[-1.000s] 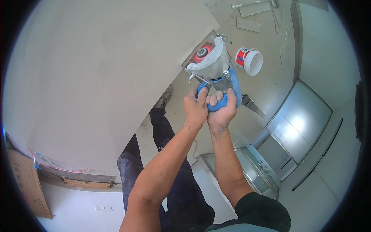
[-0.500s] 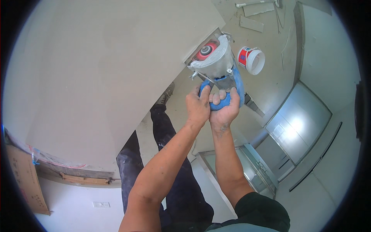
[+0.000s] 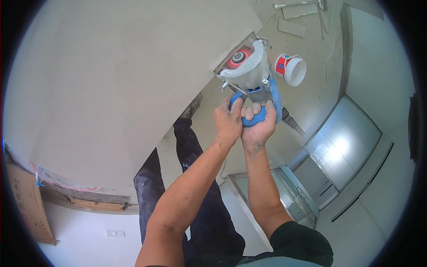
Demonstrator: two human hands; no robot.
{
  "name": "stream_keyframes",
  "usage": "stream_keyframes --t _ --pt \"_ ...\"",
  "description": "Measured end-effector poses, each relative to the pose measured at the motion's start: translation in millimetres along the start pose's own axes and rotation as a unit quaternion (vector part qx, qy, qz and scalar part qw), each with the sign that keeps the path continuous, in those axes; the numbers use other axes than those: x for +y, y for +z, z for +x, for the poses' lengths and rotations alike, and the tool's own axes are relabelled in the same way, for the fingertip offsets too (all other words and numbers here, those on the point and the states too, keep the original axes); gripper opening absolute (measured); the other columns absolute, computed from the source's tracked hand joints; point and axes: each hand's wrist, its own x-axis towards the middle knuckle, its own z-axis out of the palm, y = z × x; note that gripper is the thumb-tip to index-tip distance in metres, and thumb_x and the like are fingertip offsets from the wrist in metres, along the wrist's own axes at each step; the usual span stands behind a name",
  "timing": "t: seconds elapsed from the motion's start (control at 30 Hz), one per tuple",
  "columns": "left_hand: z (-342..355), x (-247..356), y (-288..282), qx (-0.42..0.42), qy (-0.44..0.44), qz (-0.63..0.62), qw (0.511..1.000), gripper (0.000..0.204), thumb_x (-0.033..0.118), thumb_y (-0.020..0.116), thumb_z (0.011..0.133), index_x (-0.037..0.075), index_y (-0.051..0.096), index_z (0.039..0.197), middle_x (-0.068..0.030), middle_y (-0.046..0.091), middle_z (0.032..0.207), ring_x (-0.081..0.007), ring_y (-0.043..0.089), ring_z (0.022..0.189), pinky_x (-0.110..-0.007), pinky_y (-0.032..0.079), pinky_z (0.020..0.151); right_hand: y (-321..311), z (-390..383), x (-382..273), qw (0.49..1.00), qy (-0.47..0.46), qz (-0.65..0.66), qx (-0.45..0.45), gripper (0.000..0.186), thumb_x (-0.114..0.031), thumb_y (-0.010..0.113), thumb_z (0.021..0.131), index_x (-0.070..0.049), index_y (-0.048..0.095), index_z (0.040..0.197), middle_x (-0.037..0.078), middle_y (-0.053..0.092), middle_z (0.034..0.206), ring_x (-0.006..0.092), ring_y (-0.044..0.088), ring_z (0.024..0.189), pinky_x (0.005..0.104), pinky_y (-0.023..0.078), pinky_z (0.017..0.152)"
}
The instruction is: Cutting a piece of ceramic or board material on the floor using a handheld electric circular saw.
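With both hands I grip a power tool [image 3: 251,73]. It has a blue handle, a pale, dusty metal hood and a red inside with a grey round hub. Its exact kind is not clear. My right hand [image 3: 261,121] is wrapped round the blue grip [image 3: 254,117] with the fingers curled over it. Just to its left, my left hand [image 3: 228,118] is closed on the blue part beside the hood. The hood's open side faces a large smooth grey-white surface [image 3: 120,84], right at its edge. Whether they touch cannot be made out.
On the floor right of the tool lies a white bucket [image 3: 295,72] with a red label. Board scraps [image 3: 291,28] and thin strips lie farther off. A cardboard sheet [image 3: 26,200] leans at lower left. My shoe [image 3: 191,109] shows beneath the surface's edge.
The whole view shifts very slightly. My hands keep the same hold, and the tool stays at the same place on the surface's edge.
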Motion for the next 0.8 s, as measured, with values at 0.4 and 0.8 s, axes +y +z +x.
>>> stream_keyframes --t 0.4,0.8 --pt "-0.1 3.4 -2.5 -0.005 -0.006 0.021 1.000 0.033 0.019 0.059 0.093 -0.009 0.065 0.107 -0.0083 0.065 0.084 -0.0101 0.053 0.075 -0.029 0.047 0.068 1.4 -0.7 0.6 1.000 -0.008 -0.013 0.011 0.020 -0.031 0.051 0.096 -0.013 0.048 0.088 0.000 0.046 0.066 0.0156 0.045 0.055 0.0344 0.043 0.059" --pt "-1.3 5.7 -2.4 -0.009 -0.015 0.015 1.000 0.035 0.019 0.059 0.093 -0.011 0.063 0.111 -0.0099 0.067 0.089 -0.0112 0.055 0.079 -0.028 0.048 0.072 1.1 -1.2 0.6 1.000 -0.002 -0.011 0.016 0.020 -0.031 0.052 0.096 -0.013 0.047 0.087 0.000 0.046 0.066 0.0155 0.046 0.054 0.0340 0.044 0.058"
